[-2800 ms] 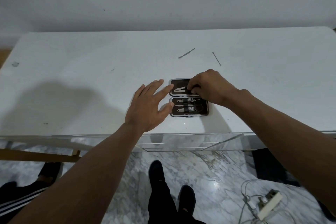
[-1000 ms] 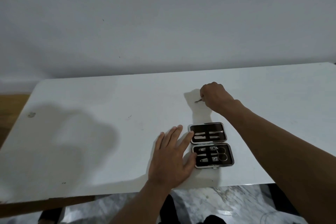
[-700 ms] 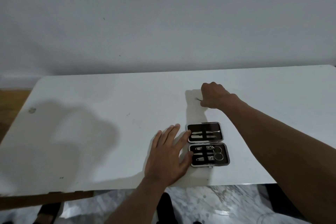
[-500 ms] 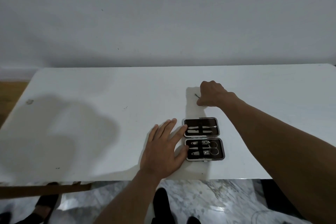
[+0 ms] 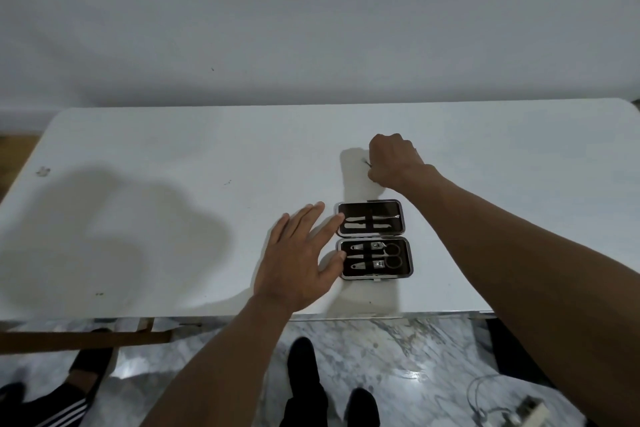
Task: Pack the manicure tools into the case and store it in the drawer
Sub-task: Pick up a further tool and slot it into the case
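An open black manicure case [image 5: 407, 255] lies flat on the white table [image 5: 173, 163], near its front edge. The far half holds two slim metal tools [image 5: 372, 222]. The near half holds clippers and small scissors [image 5: 375, 256]. My left hand [image 5: 298, 260] rests flat on the table with spread fingers, its fingertips touching the case's left edge. My right hand [image 5: 393, 161] is closed beyond the case, pinching a thin metal tool [image 5: 365, 161] of which only the tip shows at the fist's left side.
A plain wall rises behind the table. Below the front edge is marble floor with my dark shoes [image 5: 304, 367], another person's striped leg [image 5: 59, 406] at lower left, and a cable with a white plug [image 5: 519, 412] at lower right.
My right hand left the case, reached to the far tool and closed on it. The left hand stayed beside the case. The view tilted and shifted slightly.
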Tool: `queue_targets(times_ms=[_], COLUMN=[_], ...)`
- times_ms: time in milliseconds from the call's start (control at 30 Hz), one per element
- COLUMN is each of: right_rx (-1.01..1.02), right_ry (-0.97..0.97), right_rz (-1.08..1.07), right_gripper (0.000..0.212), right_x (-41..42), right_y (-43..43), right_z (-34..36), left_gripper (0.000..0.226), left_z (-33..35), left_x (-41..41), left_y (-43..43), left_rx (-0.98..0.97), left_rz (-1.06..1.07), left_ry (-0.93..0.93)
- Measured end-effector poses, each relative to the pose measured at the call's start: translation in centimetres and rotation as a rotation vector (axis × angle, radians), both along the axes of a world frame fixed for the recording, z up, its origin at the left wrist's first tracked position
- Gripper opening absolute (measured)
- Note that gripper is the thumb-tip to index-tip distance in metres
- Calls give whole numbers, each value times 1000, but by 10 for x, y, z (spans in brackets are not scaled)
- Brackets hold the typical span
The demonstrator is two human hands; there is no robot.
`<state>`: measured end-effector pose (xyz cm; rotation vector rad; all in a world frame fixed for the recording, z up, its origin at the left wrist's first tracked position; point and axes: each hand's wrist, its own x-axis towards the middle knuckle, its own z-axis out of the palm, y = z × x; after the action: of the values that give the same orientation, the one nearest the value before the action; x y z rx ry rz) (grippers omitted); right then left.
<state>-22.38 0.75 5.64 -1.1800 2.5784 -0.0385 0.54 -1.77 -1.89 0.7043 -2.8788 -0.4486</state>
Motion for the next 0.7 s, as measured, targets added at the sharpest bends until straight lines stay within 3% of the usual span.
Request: queue_targets(times_ms=[333,400,700], right_rx=[-61,-67,-15], right_ry=[-53,-72,-152], right_rz=[-52,-47,-64], right_gripper=[12,22,26], right_x=[-1,-3,-7], right_y=[1,-2,-4], right_z=[-4,-5,-1], left_gripper=[57,57,57], left_z=[-1,-1,-1], left_x=[0,0,1], left_y=[0,0,0], left_rx=[0,6,14], left_rz=[2,0,-3], left_ry=[18,18,35])
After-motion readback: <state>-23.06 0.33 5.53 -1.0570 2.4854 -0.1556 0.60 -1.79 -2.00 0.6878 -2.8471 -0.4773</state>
